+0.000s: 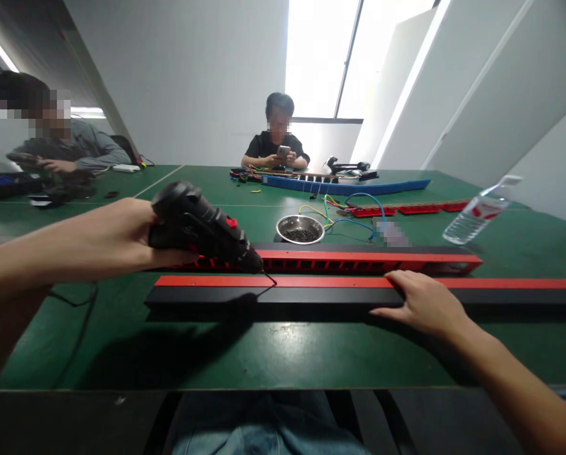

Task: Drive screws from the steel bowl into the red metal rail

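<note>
Left grip (129, 235) is clasping the drill (202, 221), right grip (422, 301) the bar (311, 294); I should be squaring the bit (270, 278).

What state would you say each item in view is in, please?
Left hand: closed around the drill.
Drill: angled down, bit tip at the near bar.
Right hand: clasping the near bar.
Near bar: lying flat, held.
Far bar: lying behind it, slots showing.
Bowl: upright, holding small dark pieces.
Bottle: standing, fill unclear.
Phone: held by a co-worker.
Wires: loosely looped.
</note>
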Motion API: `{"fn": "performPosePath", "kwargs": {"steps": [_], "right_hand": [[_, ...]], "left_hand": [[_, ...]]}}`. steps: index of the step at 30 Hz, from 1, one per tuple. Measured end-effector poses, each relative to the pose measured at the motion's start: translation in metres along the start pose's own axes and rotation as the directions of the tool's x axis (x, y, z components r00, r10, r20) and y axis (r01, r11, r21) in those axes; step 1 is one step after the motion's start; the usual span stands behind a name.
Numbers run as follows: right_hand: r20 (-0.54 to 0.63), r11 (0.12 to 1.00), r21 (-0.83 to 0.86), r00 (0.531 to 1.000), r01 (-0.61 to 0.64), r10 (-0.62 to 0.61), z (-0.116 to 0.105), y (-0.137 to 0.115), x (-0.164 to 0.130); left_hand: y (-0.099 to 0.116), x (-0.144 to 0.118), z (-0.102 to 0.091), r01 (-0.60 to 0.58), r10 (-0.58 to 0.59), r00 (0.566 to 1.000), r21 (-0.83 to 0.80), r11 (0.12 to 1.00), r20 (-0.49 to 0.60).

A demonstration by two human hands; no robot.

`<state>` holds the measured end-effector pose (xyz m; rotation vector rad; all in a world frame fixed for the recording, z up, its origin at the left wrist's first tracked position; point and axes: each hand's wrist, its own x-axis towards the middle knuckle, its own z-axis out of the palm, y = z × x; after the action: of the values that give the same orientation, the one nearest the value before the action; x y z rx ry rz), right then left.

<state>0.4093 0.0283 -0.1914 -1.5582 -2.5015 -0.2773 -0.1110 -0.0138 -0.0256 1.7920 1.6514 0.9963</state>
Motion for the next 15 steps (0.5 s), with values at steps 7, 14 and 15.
{"fn": "performPosePath", "kwargs": {"steps": [7,14,15], "right_hand": [[-0.042,0.997,-0.076,0.999,-0.015,0.012,0.001,-0.023,0.008],[-0.014,0.999,-0.017,1.0,0.027,-0.027,0.001,-0.08,0.032],[-0.013,1.0,-0.009,1.0,0.027,-0.027,0.001,-0.087,0.034]], "left_hand": [[-0.042,-0.014,0.039,-0.001,-0.01,0.996,-0.12,0.993,-0.093],[-0.049,-0.009,0.11,0.233,-0.049,0.956,-0.646,0.727,0.289],[-0.048,-0.008,0.118,0.271,-0.053,0.946,-0.684,0.677,0.321]]}}
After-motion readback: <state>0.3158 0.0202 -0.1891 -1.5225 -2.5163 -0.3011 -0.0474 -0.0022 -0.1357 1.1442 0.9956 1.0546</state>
